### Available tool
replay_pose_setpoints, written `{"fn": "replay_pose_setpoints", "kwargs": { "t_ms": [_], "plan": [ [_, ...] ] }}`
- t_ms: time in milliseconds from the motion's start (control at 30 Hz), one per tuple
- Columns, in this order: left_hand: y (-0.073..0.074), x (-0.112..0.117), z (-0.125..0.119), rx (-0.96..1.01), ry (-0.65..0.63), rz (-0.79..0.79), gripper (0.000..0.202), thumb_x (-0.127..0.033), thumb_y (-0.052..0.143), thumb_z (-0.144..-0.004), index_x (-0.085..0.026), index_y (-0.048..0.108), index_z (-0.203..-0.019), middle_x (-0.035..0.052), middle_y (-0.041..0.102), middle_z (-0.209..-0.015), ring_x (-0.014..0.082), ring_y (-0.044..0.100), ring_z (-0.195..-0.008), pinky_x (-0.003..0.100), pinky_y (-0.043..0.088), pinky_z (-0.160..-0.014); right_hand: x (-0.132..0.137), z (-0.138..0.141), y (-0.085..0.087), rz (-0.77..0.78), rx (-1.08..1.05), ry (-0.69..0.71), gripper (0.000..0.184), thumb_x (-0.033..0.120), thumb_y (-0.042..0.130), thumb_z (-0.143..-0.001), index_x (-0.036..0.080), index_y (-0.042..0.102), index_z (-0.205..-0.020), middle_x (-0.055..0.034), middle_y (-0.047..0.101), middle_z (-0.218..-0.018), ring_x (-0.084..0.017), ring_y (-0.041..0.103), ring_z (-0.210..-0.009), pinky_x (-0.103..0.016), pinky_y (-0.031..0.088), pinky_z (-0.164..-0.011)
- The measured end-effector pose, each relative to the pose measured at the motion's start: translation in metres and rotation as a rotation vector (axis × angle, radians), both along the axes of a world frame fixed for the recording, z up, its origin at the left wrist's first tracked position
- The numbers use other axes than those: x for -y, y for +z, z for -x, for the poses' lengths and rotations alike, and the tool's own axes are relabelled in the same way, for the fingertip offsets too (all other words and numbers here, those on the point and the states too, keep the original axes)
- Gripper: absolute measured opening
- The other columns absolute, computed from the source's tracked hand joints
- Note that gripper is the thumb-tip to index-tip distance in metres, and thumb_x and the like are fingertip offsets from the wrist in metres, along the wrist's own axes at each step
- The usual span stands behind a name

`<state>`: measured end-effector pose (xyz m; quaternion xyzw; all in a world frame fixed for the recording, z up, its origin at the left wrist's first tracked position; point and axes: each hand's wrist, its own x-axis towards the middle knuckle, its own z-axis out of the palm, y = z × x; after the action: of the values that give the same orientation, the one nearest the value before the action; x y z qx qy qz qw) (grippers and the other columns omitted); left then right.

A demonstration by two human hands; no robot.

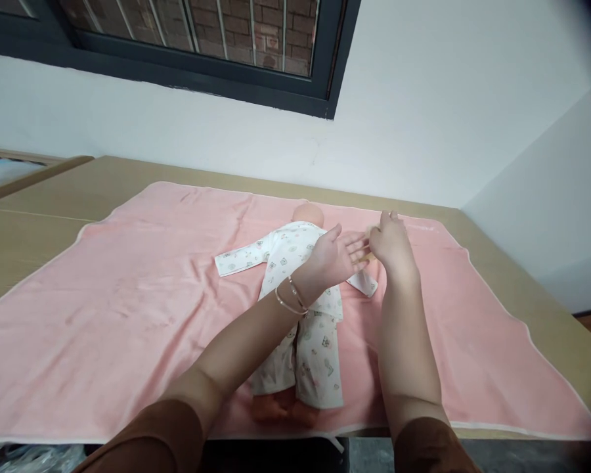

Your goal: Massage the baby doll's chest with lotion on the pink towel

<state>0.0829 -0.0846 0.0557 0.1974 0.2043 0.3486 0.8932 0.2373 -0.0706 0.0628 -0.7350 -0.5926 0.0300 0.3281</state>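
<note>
A baby doll (308, 213) in a white printed top (290, 246) and matching trousers (320, 358) lies with its head toward the wall and its bare feet near the front edge. Over the doll's chest, my left hand (335, 258) is open, palm turned up and fingers stretched to the right. My right hand (391, 243) is closed just beyond those fingertips, above the doll's sleeve (363, 284) on the right. Something small and pale shows at its fingers, too hidden to name. Whether the two hands touch is unclear. My left forearm covers part of the doll's middle.
A pink blanket (128, 295) with a pale border is spread, wrinkled, under the doll on a wooden table (536, 289). Behind stand a white wall (256, 141) and a dark-framed window (201, 59). A wooden-edged tray or frame (39, 177) is at far left.
</note>
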Motion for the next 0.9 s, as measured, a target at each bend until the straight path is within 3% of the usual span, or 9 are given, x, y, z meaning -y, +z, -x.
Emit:
{"fn": "replay_pose_setpoints", "kwargs": {
  "t_ms": [167, 267, 367, 567, 733, 900],
  "plan": [
    [0.025, 0.022, 0.04, 0.069, 0.036, 0.017, 0.054, -0.051, 0.033, -0.106, -0.018, 0.065, -0.136, 0.017, 0.075, -0.123, 0.0294, 0.074, -0.115, 0.045, 0.058, -0.105, 0.029, 0.058, 0.013, -0.074, -0.039, 0.338, 0.068, 0.055, 0.03, -0.108, 0.017, 0.042, -0.162, -0.0166, 0.038, -0.171, -0.032, 0.029, -0.162, -0.058, 0.027, -0.13],
    [0.047, 0.029, 0.06, 0.103, 0.081, -0.055, 0.058, -0.054, 0.031, -0.107, -0.016, 0.065, -0.135, 0.0159, 0.076, -0.121, 0.0312, 0.072, -0.121, 0.046, 0.054, -0.111, 0.041, 0.089, 0.008, -0.147, -0.031, 0.394, 0.069, 0.06, 0.027, -0.108, 0.024, 0.034, -0.167, -0.0115, 0.029, -0.175, -0.031, 0.024, -0.164, -0.059, 0.028, -0.13],
    [0.057, 0.031, 0.072, 0.061, 0.19, -0.087, 0.058, -0.054, 0.031, -0.107, -0.015, 0.065, -0.134, 0.0155, 0.076, -0.12, 0.0314, 0.071, -0.123, 0.045, 0.054, -0.111, 0.052, 0.111, 0.001, -0.255, -0.045, 0.422, 0.066, 0.056, 0.03, -0.108, 0.031, 0.025, -0.169, -0.007, 0.02, -0.179, -0.03, 0.016, -0.165, -0.062, 0.028, -0.129],
    [0.042, 0.025, 0.066, 0.045, 0.332, -0.153, 0.044, -0.048, 0.039, -0.107, -0.022, 0.066, -0.129, 0.0101, 0.077, -0.111, 0.0268, 0.072, -0.121, 0.042, 0.056, -0.109, 0.072, 0.134, -0.004, -0.332, -0.105, 0.592, 0.062, 0.05, 0.028, -0.109, 0.031, 0.027, -0.169, -0.0042, 0.02, -0.178, -0.028, 0.013, -0.166, -0.061, 0.022, -0.133],
    [0.038, 0.026, 0.061, 0.002, 0.335, -0.137, 0.036, -0.049, 0.045, -0.106, -0.027, 0.07, -0.119, 0.0077, 0.076, -0.109, 0.0276, 0.072, -0.119, 0.042, 0.056, -0.108, 0.075, 0.136, -0.006, -0.304, -0.175, 0.556, 0.066, 0.059, 0.025, -0.108, 0.031, 0.029, -0.168, -0.0048, 0.024, -0.177, -0.027, 0.019, -0.165, -0.058, 0.03, -0.131],
    [0.038, 0.033, 0.059, 0.03, 0.331, -0.115, 0.034, -0.047, 0.047, -0.106, -0.03, 0.069, -0.126, 0.0072, 0.076, -0.114, 0.0287, 0.071, -0.121, 0.043, 0.058, -0.107, 0.071, 0.127, -0.006, -0.351, -0.191, 0.509, 0.063, 0.056, 0.028, -0.108, 0.033, 0.032, -0.167, -0.005, 0.026, -0.177, -0.03, 0.024, -0.164, -0.057, 0.039, -0.126]
  ]
}}
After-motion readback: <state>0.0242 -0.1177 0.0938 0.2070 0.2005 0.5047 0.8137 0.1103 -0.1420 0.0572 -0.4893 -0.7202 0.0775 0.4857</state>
